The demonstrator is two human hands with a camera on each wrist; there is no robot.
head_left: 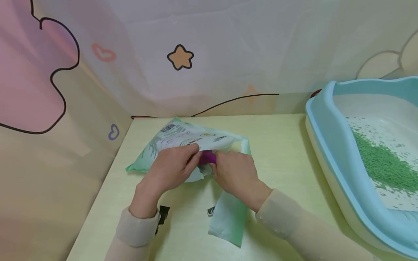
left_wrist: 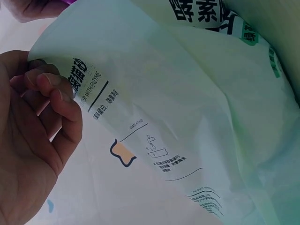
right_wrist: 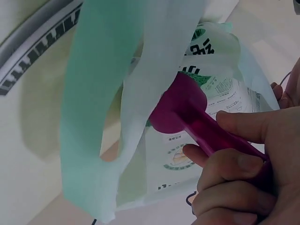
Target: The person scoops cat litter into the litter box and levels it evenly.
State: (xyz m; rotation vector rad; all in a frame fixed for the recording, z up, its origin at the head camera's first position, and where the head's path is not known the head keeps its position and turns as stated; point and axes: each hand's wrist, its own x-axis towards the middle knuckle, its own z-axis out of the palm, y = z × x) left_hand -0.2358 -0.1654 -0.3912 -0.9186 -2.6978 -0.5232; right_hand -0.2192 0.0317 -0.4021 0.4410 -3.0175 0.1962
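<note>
The handle of a purple scoop [right_wrist: 201, 129] is held by the right hand [head_left: 235, 172], with the fingers curled round it and the thumb laid along it. The scoop is placed between the two hands, its bowl directed from the right hand towards the left and partly covered, in the right wrist view, by a band of pale film. By the left hand [head_left: 176, 165], the fingers of which are bent, the edge of a printed pale green and white bag [head_left: 173, 134] is pinched. The bag is spread on the table [head_left: 277, 152] under and beyond the left hand, and its film is also stretched past the far side of the right hand. Whether anything is contained in the bag cannot be told.

A green-tinted flap of film [head_left: 230, 217] is seen below the right hand, nearer the wearer, with a small striped object [head_left: 211, 211] partly hidden beside it. Well to the right of the right hand, a tray with a light blue rim [head_left: 334, 145] is set, and green pellets [head_left: 385, 163] are heaped in it. Beyond both hands, a backdrop is marked with an orange star [head_left: 180, 57].
</note>
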